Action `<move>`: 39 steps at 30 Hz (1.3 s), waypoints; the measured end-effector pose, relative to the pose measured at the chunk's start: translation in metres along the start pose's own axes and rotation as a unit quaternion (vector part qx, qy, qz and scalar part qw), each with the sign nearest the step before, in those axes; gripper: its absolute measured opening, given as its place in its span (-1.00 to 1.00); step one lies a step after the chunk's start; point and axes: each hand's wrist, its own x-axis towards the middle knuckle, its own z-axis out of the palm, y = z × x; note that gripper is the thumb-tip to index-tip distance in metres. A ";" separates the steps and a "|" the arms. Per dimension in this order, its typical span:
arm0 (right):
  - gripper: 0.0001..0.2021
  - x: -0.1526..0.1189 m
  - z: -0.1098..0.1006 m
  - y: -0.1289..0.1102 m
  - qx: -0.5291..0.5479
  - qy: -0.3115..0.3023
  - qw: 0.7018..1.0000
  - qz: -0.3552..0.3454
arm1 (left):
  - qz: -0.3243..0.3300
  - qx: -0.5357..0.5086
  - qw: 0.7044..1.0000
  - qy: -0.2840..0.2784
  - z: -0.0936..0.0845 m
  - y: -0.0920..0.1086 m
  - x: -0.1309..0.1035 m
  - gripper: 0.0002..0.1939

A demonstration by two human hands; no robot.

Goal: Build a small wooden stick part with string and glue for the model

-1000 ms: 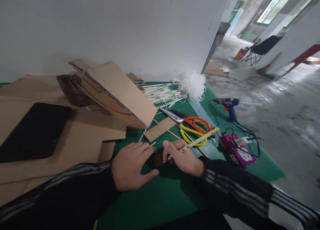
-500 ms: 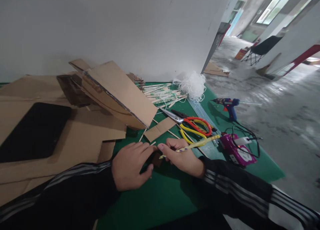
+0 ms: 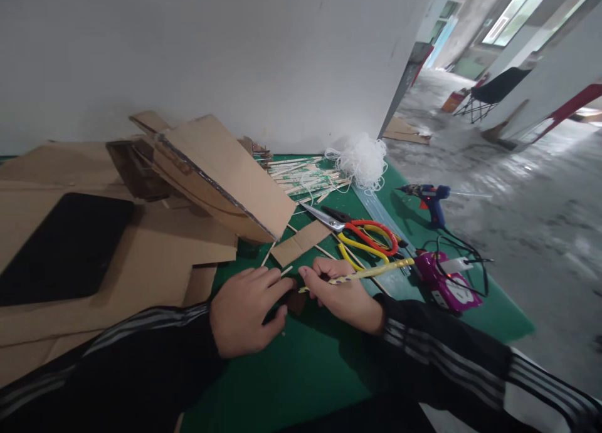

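My left hand (image 3: 249, 311) is closed, fingers curled, over the green tabletop. The pale tip of a thin wooden stick (image 3: 286, 271) pokes out past its fingers; the rest of the stick is hidden. Pinched between the thumb and fingers of my right hand (image 3: 341, 295) is a yellow pencil with dark spots (image 3: 376, 271), which slants up to the right. Its lower end is close to the left fingertips. Between and below the hands lies a small dark-brown cardboard piece (image 3: 296, 303), partly covered. Just beyond the hands is a flat cardboard strip (image 3: 301, 242).
Scissors with red and yellow handles (image 3: 350, 226) lie behind my right hand. A blue glue gun (image 3: 430, 201) and a purple power strip (image 3: 446, 282) sit to the right. Farther back are wooden sticks (image 3: 308, 179) and tangled white string (image 3: 364, 163). A cardboard structure (image 3: 226, 170) rises left.
My right hand's thumb and the pencil's lower end have shifted very slightly. My left hand stays almost where it was, with the stick tip still showing.
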 end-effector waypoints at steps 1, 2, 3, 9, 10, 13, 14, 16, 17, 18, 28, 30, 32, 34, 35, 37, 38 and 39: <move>-0.60 0.000 0.000 0.000 0.000 0.005 1.000 0.000 | -0.001 -0.002 1.000 -0.002 0.000 0.000 0.000 -0.79; -0.60 0.000 0.000 0.000 0.000 0.007 1.000 0.000 | -0.002 -0.004 1.000 -0.004 0.000 0.000 0.000 -0.79; -0.60 0.000 0.000 0.000 0.000 0.009 1.000 0.000 | -0.003 -0.006 1.000 -0.006 0.000 0.000 0.000 -0.80; -0.61 0.001 0.000 -0.002 -0.009 -0.001 1.000 -0.013 | -0.005 -0.006 1.000 -0.009 0.000 0.000 0.000 -0.79; -0.61 0.001 0.000 -0.002 -0.009 -0.005 1.000 -0.014 | -0.004 -0.006 1.000 -0.009 0.000 0.000 0.000 -0.79; -0.62 0.002 0.000 -0.003 -0.006 -0.007 1.000 -0.015 | -0.003 -0.003 1.000 -0.007 0.001 -0.001 0.000 -0.80; -0.62 0.001 0.000 -0.003 -0.006 -0.005 1.000 -0.014 | -0.003 -0.002 1.000 -0.007 0.001 -0.001 0.000 -0.80; -0.62 0.001 0.000 -0.003 -0.009 -0.004 1.000 -0.015 | -0.002 -0.001 1.000 -0.007 0.001 -0.001 0.000 -0.80; -0.62 0.001 0.000 -0.003 -0.014 -0.007 1.000 -0.018 | 0.000 -0.002 1.000 -0.008 0.001 -0.001 0.000 -0.80; -0.63 0.000 0.000 -0.003 -0.018 -0.011 1.000 -0.021 | 0.003 -0.002 1.000 -0.010 0.001 -0.002 0.000 -0.79; -0.63 0.001 -0.001 -0.002 -0.031 -0.018 0.999 -0.038 | 0.008 -0.004 1.000 -0.016 0.000 -0.003 0.001 -0.80; -0.63 0.001 -0.001 -0.001 -0.026 -0.012 0.999 -0.035 | 0.007 -0.004 1.000 -0.016 0.000 -0.003 0.000 -0.80; -0.63 0.002 0.000 -0.001 -0.023 -0.012 0.999 -0.033 | 0.007 -0.004 1.000 -0.015 0.000 -0.003 0.000 -0.81; -0.64 0.002 0.000 -0.002 -0.029 -0.018 0.999 -0.037 | 0.010 -0.006 1.000 -0.015 0.000 -0.003 0.000 -0.82; -0.64 0.002 0.000 -0.002 -0.033 -0.020 0.998 -0.040 | 0.011 -0.006 1.000 -0.015 0.000 -0.003 -0.001 -0.82; -0.63 0.002 0.001 -0.002 -0.038 -0.016 0.998 -0.043 | 0.009 -0.005 1.000 -0.012 0.001 -0.003 -0.001 -0.82; -0.63 0.002 0.001 -0.002 -0.038 -0.013 0.998 -0.043 | 0.008 -0.004 1.000 -0.009 0.001 -0.003 -0.001 -0.81; -0.63 0.002 0.001 -0.002 -0.036 -0.011 0.998 -0.040 | 0.007 -0.003 1.000 -0.006 0.001 -0.003 -0.001 -0.81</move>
